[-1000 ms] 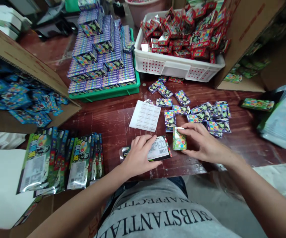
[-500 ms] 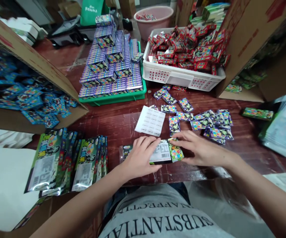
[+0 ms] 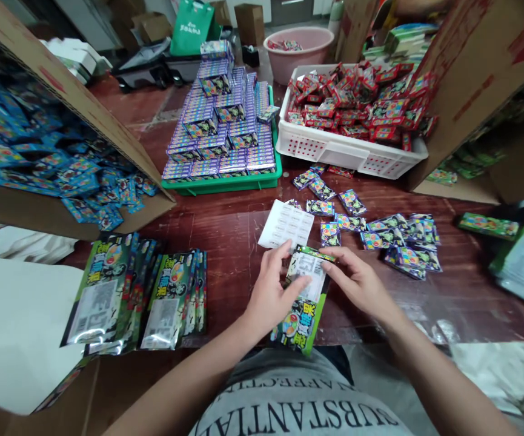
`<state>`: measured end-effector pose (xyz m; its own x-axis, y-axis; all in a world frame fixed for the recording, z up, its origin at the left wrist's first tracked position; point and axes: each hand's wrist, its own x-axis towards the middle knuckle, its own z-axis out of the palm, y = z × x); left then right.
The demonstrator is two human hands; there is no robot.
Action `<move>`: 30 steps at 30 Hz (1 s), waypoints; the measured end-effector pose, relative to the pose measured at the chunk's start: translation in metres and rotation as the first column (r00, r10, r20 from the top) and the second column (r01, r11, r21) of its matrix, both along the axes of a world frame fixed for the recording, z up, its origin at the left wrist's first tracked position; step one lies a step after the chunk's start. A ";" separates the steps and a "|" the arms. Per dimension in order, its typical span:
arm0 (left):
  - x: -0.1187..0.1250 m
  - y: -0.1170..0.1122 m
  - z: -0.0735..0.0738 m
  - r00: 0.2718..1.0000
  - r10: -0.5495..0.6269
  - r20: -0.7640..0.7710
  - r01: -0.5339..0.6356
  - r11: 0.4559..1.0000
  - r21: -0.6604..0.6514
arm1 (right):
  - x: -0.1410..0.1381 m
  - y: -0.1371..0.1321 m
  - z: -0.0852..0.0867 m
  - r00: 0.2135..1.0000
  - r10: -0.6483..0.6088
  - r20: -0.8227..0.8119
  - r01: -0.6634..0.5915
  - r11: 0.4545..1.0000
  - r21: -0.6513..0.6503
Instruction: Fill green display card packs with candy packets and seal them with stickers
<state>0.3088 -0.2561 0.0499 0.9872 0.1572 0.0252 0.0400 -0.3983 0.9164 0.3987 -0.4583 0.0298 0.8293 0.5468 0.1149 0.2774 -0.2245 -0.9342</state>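
Observation:
A green and black candy bag [image 3: 300,321] with a clear window stands tilted at the table's front edge, its top end away from me. My left hand [image 3: 268,293] grips its left side, thumb across the front. At the top right corner my right hand [image 3: 359,281] pinches the bag's rim with thumb and fingers. A strip of a small green packet [image 3: 318,251] shows at the bag's mouth; how deep it sits is hidden. Just beyond lies a white label sheet [image 3: 284,224]. Loose purple candy packets [image 3: 352,203] lie right of the sheet.
Stacked green bags [image 3: 107,290] lie on the left. Behind stand a green tray [image 3: 225,186] of purple boxes and a white basket [image 3: 352,158] of red packets. Cardboard boxes [image 3: 120,145] flank the table, the left one with blue packets. A green packet [image 3: 489,225] lies at right.
The bag has turned from lying crosswise to pointing away from me, its top end far. The green packet, earlier at its right end, now shows only as a strip. Both hands still hold on.

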 end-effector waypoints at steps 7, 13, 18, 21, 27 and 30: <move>0.002 0.035 -0.012 0.993 -0.030 -0.115 -0.012 0.937 -0.349 | -0.004 0.020 -0.003 0.986 0.032 -0.165 -0.022 0.998 0.064; 0.003 0.054 0.000 0.985 -0.044 -0.164 -0.014 0.941 -0.337 | -0.023 0.036 -0.008 0.952 -0.118 -0.282 0.146 0.986 0.079; 0.006 0.060 0.005 0.994 0.034 -0.106 -0.068 0.937 -0.341 | -0.021 0.041 0.002 0.974 -0.067 -0.218 0.090 0.991 0.097; 0.006 0.060 0.011 0.988 0.075 -0.134 -0.125 0.901 -0.416 | -0.017 0.042 0.010 0.976 -0.066 -0.205 0.091 0.989 0.113; 0.010 0.061 0.025 0.977 -0.033 -0.211 -0.044 0.936 -0.350 | -0.004 0.045 0.031 0.955 0.005 -0.295 -0.010 1.000 -0.016; 0.018 0.062 0.031 0.954 -0.032 -0.299 -0.073 0.940 -0.334 | 0.005 0.051 0.039 0.899 -0.058 -0.434 0.027 0.997 -0.078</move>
<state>0.3269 -0.1946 0.0805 0.9375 0.1250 -0.3248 0.3343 -0.0635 0.9403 0.4034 -0.4074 0.0686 0.8106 0.5032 -0.2994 -0.1653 -0.2939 -0.9414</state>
